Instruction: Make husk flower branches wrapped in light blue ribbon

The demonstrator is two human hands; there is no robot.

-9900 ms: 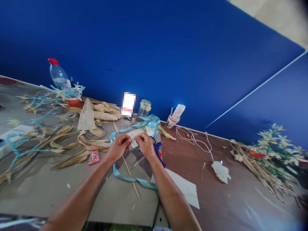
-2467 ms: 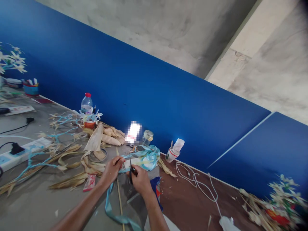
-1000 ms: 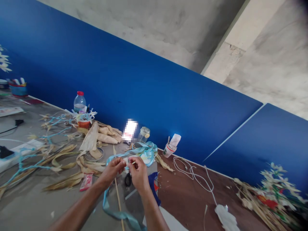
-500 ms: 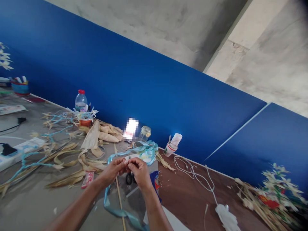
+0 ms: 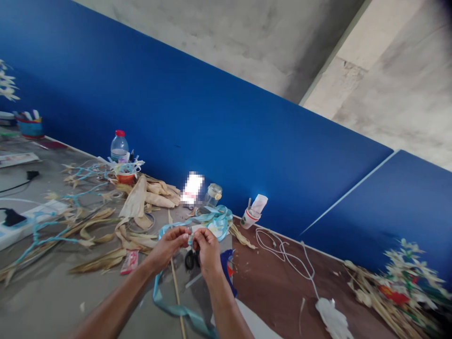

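Note:
My left hand point(image 5: 175, 241) and my right hand point(image 5: 206, 246) are raised over the desk, fingertips pinched and facing each other across a small gap. Whatever they pinch is too small to make out; a pale bluish bit shows between them. Just below the fingers are the black handles of a pair of scissors point(image 5: 191, 259). Light blue ribbon point(image 5: 163, 301) runs past my left forearm and piles up in loops behind the hands. A thin straw-coloured stick point(image 5: 175, 287) lies beneath my left wrist. Beside that forearm is a small pink-red packet point(image 5: 129, 262).
Dried corn husks point(image 5: 136, 202) spread over the left and middle, with blue-wrapped stems point(image 5: 37, 238) and a white power strip point(image 5: 52, 208). Along the blue partition point(image 5: 226, 136) stand a red-capped bottle point(image 5: 119, 147), a glass jar point(image 5: 213, 194) and a paper cup point(image 5: 249, 217). A white cable point(image 5: 296, 263) lies right.
My fingertips, which met before, have drawn slightly apart, leaving a gap between the hands. The scissors' handles show more clearly below them. Things on the desk stay in place.

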